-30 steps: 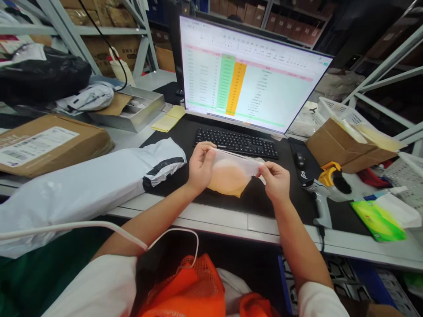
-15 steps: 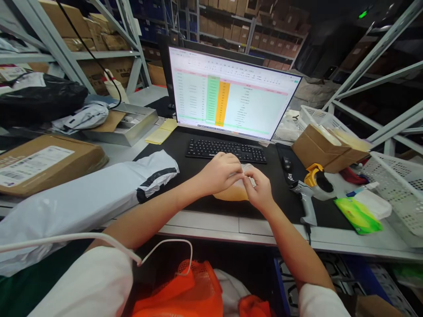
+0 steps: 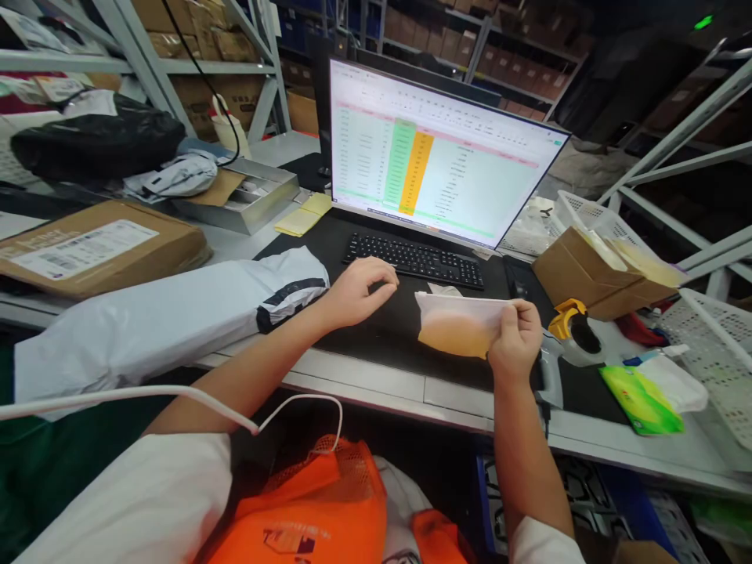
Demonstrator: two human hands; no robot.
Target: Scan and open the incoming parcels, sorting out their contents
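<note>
My right hand (image 3: pixel 517 337) pinches the right end of a small frosted plastic bag (image 3: pixel 458 323) with something yellow-orange inside, holding it just above the black desk mat (image 3: pixel 381 329). My left hand (image 3: pixel 359 288) hovers empty over the mat, fingers loosely curled and apart, just in front of the black keyboard (image 3: pixel 414 258). Behind the keyboard a monitor (image 3: pixel 435 153) shows a spreadsheet with green and orange columns.
A white poly mailer (image 3: pixel 158 317) lies left of my left arm, with a brown labelled parcel (image 3: pixel 94 247) beyond it. A barcode scanner (image 3: pixel 567 329), mouse (image 3: pixel 517 282), cardboard box (image 3: pixel 593 270), white baskets (image 3: pixel 717 345) and a green packet (image 3: pixel 640 399) crowd the right. Shelving stands behind.
Both hands were together on the bag. My left hand has let go and moved left toward the keyboard, while my right hand carried the bag to the right.
</note>
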